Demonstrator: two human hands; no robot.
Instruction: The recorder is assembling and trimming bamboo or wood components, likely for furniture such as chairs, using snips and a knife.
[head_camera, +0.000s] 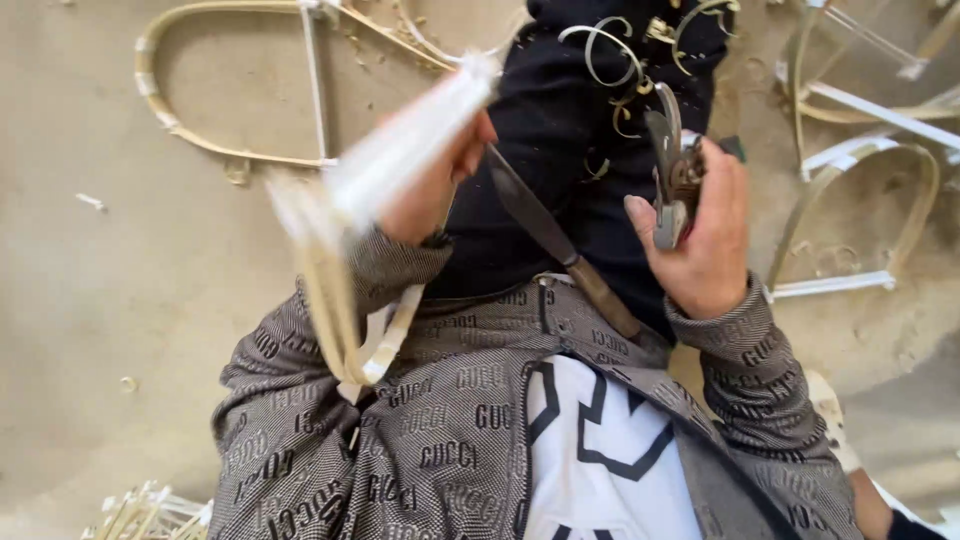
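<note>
Up at the left hand (430, 185), closed around its near end, sits a bundle of pale split cane strips (400, 150), blurred but clearly fanning away from the fingers toward the upper middle of the view. Thin and flat, such strips look light, springy and rather slick on the peeled face; they would likely bend far before snapping, though the edges may be sharp and a hard kink could split them. Gripping low, where the strips lie together, seems the safest hold; further out they would whip about. Below that hand a looped strip (340, 320) hangs down over the patterned grey jacket sleeve (300, 420).

Between the two hands a long knife (545, 235) lies slanted across the lap, dark blade toward the left hand, brown wooden handle toward the right wrist; neither hand holds it. Its blade is the part to keep clear of.

Opposite, the right hand (705, 235) is clenched on a metal clamp-like tool (672, 180), stiff and probably weighty for its size; thumb and palm wrap its lower half. Curled shavings (610, 55) cling to the dark trousers just above it.

Out beyond both hands, bent cane frames (200, 140) rest on the sandy floor (120, 280). No packages, labels or signs show apart from the repeated lettering woven into the jacket.
</note>
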